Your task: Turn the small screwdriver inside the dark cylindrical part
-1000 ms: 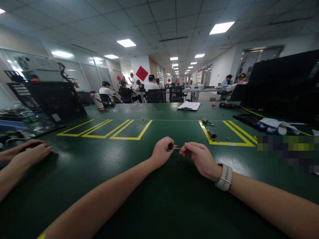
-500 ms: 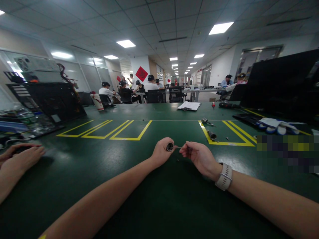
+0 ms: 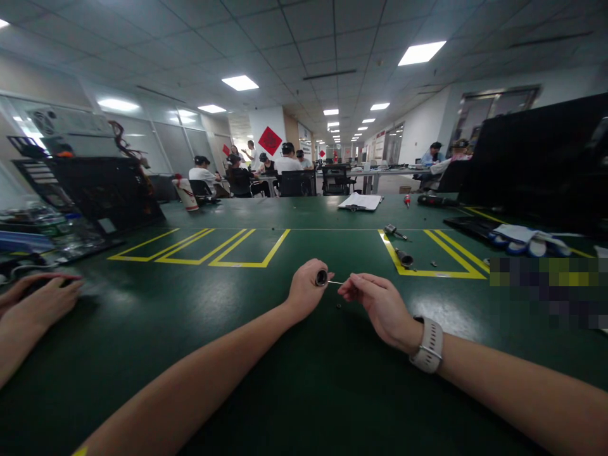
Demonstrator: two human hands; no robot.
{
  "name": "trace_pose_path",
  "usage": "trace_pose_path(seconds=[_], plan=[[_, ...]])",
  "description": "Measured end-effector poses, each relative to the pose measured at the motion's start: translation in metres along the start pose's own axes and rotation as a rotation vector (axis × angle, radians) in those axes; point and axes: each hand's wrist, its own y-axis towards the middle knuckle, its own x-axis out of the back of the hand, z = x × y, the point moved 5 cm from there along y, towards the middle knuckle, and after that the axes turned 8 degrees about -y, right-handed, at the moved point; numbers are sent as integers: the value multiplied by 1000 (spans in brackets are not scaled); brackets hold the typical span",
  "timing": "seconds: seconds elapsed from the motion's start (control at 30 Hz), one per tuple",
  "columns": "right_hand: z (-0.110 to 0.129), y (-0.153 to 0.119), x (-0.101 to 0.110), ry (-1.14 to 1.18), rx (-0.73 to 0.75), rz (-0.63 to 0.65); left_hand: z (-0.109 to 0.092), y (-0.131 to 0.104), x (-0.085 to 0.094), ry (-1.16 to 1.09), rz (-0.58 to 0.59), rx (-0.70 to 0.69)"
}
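My left hand (image 3: 304,291) is closed around a hollow metal cylinder (image 3: 322,277), whose dark open end faces me. From the pinched fingers of my right hand (image 3: 375,304), a thin metal rod (image 3: 335,282) reaches left to the side of the cylinder. Whether the rod's tip is inside a hole there is hidden by the left fingers. On the green table (image 3: 256,354), just below the gap between my hands, lies a tiny nut-like part (image 3: 339,306).
Metal parts, one with a shaft (image 3: 396,233) and one cup-shaped (image 3: 405,257), lie by a yellow-taped rectangle at right. Farther off are a clipboard (image 3: 361,202), a dark power tool (image 3: 434,201) and gloves (image 3: 529,240). Another person's hands (image 3: 42,297) are at the left edge.
My right hand has shifted slightly left, closer to the cylinder, with the rod still pinched. The cylinder has tilted or moved slightly up and left in my left hand.
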Motion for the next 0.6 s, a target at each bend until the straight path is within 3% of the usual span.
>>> trace_pose_path(seconds=[0.3, 0.47, 0.6], plan=[[-9, 5, 2, 217, -175, 29, 3, 1, -1, -138, 4, 31], [3, 4, 3, 96, -66, -50, 5, 0, -2, -72, 16, 38], [6, 1, 0, -47, -11, -20, 5, -1, -2, -19, 38, 34]])
